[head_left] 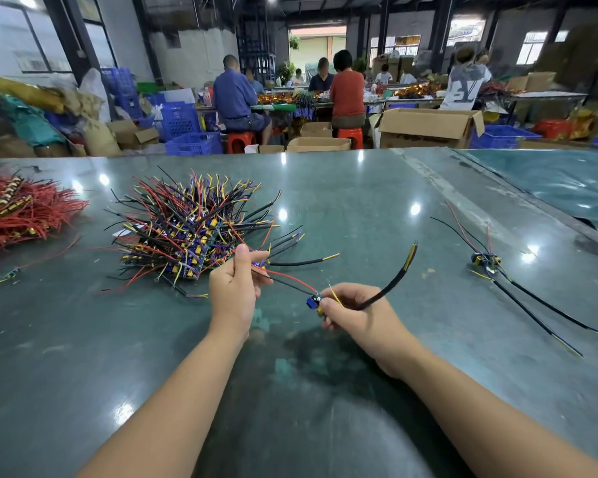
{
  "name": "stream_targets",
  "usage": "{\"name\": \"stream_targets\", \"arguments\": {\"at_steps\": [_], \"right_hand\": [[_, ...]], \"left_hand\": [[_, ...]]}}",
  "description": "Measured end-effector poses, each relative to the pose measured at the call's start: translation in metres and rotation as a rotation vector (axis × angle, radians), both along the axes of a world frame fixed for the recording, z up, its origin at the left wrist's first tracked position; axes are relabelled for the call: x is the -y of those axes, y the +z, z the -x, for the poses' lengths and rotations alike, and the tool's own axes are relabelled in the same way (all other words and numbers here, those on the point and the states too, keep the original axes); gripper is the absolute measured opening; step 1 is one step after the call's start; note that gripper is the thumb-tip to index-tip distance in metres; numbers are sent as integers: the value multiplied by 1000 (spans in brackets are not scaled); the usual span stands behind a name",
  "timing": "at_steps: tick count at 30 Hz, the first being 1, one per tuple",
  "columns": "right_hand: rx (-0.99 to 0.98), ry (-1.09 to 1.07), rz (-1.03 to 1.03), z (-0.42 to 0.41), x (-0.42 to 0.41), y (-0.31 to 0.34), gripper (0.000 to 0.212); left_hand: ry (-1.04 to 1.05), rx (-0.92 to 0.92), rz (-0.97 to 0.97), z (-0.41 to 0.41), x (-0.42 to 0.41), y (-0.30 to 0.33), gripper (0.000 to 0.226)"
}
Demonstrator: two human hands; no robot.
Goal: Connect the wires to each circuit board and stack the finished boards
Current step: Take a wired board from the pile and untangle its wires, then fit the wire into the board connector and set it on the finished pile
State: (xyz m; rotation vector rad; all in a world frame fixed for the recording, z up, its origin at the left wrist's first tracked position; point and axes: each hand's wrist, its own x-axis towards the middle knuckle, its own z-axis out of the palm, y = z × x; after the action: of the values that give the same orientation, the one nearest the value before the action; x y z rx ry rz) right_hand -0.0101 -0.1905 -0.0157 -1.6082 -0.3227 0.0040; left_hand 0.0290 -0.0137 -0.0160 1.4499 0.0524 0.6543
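A broad, glossy green desk (359, 208) fills the foreground of a busy workshop, with seated workers (235, 94) at long benches behind it, among blue crates (194, 143) and open cardboard boxes (428, 127). At the desk's far left lies a heap of red wires (21, 208). Just right of it, a bristling pile of circuit boards (187, 232) sprouts black, red, yellow and purple leads in every direction. Well apart, on the right side of the desk, one wired board (485, 261) lies alone, its long black cables trailing toward the near right edge.

Two bare forearms reach in from the bottom of the frame. The left hand (233, 288), raised just beside the pile's near right edge, has its fingers (261, 258) curled round a small circuit board (259, 264) whose black cable runs out to the right. The right hand (352, 310), lower and near the desk's centre, pinches a second small board (314, 301), blue and yellow parts showing at the fingertips, and its fingers also close round a thick black cable (390, 288) that arcs up to yellow and red tips. A thin red wire (290, 278) and a black one stretch between the two hands, both held clear of the desk surface.
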Motion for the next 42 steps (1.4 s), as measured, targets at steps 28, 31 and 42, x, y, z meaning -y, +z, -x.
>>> {"name": "stream_targets", "arguments": {"at_steps": [28, 31, 42], "right_hand": [[36, 92, 171, 8, 5, 2, 12], [48, 100, 210, 10, 6, 3, 8], [52, 147, 258, 9, 3, -1, 25]], "left_hand": [[-395, -227, -48, 23, 25, 1, 29], [-348, -228, 38, 20, 24, 0, 34], [-45, -176, 175, 10, 8, 3, 36]]}}
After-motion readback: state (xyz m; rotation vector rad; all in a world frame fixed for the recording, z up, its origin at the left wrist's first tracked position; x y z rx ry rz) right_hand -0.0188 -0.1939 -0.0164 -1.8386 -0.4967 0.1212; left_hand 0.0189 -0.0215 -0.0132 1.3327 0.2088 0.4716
